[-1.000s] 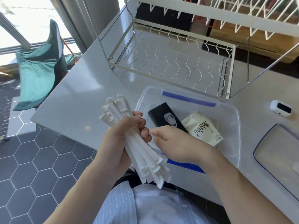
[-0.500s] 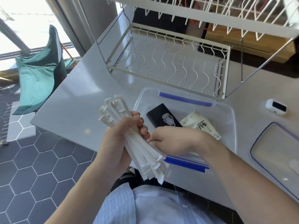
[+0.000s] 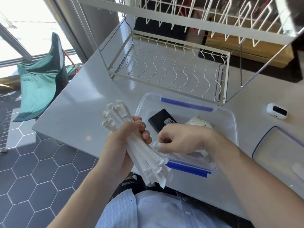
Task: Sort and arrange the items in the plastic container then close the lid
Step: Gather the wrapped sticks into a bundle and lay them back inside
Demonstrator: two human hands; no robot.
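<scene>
lid (image 3: pixel 283 155) cut off at right

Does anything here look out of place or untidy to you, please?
Mostly the straws: the bundle the left hand grips has uneven ends, and the right hand pinches one apart. The lid lies off the container.

white wire dish rack (image 3: pixel 169 69), small white device (image 3: pixel 276 111), green fabric chair (image 3: pixel 39 81)
</scene>
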